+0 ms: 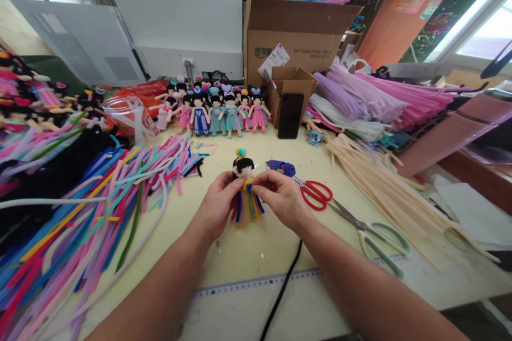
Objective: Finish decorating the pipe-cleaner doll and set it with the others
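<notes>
The left grip (pixel 218 200) is closed around one side of a small doll (pixel 246 206), and the right grip (pixel 282 194) pinches thumb to forefinger at its yellow-and-blue front. The doll is upright between the two, above the middle of the desk (pixel 236 264), dark hair uppermost and striped skirt below. Taking it as the clock's centre, a blue glue gun (pixel 280 167) lies near at two, with red-handled scissors (pixel 316 195) just beside it at three. Green-handled scissors (pixel 360 225) point their handles toward four. At six, a black cord (pixel 285 290) crosses a ruler (pixel 232 285). Loose coloured stems (pixel 120 202) heap up at nine, a row of dolls (pixel 216 114) stands at eleven, and a dark phone (pixel 290 117) leans upright at one.
</notes>
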`<state>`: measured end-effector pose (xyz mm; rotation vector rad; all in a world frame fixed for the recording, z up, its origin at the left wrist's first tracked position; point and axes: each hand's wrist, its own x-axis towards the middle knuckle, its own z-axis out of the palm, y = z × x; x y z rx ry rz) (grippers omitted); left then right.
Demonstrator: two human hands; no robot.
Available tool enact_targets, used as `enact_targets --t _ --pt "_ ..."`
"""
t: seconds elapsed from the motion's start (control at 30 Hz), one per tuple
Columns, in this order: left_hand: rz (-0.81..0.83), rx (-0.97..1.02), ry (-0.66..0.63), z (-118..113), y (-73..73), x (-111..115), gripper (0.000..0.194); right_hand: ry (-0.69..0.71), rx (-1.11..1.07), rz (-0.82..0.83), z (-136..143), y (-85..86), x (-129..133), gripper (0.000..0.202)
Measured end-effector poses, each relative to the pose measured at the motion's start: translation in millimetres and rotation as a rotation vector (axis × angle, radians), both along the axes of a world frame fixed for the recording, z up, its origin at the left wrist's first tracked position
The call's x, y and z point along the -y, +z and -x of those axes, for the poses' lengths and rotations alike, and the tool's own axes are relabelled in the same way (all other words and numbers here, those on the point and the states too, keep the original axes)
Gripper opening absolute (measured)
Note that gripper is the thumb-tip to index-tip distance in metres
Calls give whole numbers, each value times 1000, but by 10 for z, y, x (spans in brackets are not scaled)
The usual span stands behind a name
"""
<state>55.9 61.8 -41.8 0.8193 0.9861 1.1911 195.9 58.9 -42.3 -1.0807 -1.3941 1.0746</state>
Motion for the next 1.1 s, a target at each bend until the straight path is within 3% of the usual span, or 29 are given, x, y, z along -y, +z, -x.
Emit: enact_targets --t 0.6,0.93,1.1 --pt "-25 -64 -9 -14 31 26 27 -103 143 -53 24 25 19 11" --pt "70 -29 -16 -1 36 16 29 -62 93 -66 11 26 22 9" --pt "66 -8 -18 -15 39 16 29 -85 191 -86 8 6 22 13"
